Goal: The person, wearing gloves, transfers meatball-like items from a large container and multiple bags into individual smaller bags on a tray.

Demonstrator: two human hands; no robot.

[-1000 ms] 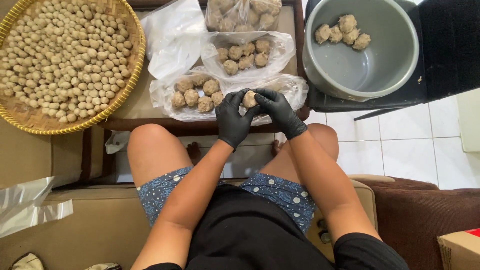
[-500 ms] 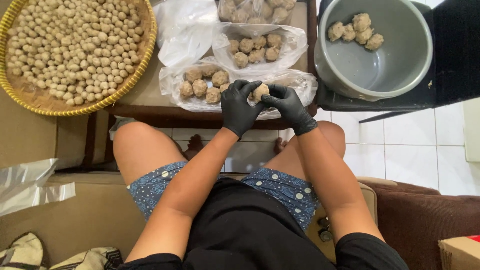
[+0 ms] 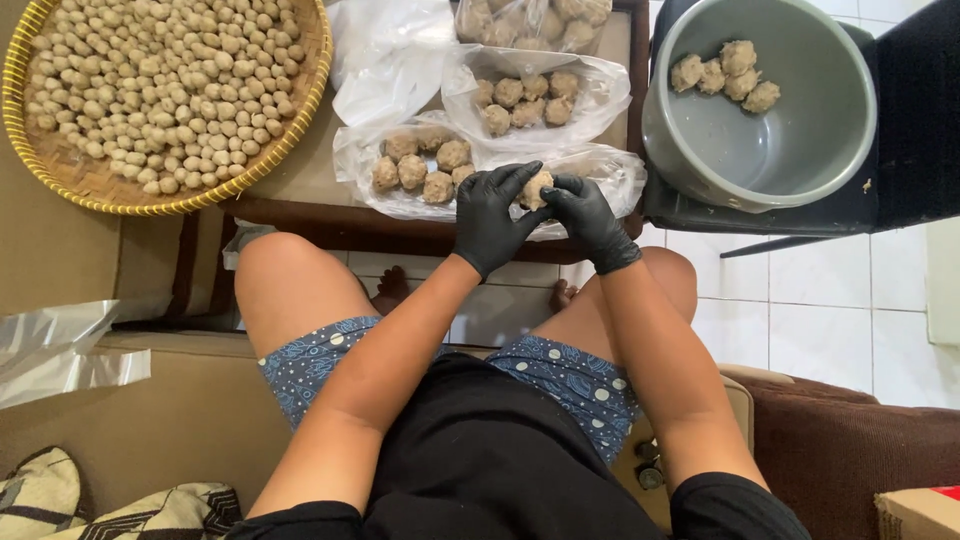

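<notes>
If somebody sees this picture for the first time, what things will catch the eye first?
First, the two black-gloved hands at the centre, the left hand and right hand, holding one beige ball between their fingertips above a plastic sheet. Next, the round woven tray at upper left, heaped with small balls. At upper right, a grey pot holds a few bigger lumps.

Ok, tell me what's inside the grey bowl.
The grey bowl holds five rough beige lumps clustered against its far wall; the rest of the inside shows bare. Nothing covers it, though whatever lies beneath the lumps is hidden.
</notes>
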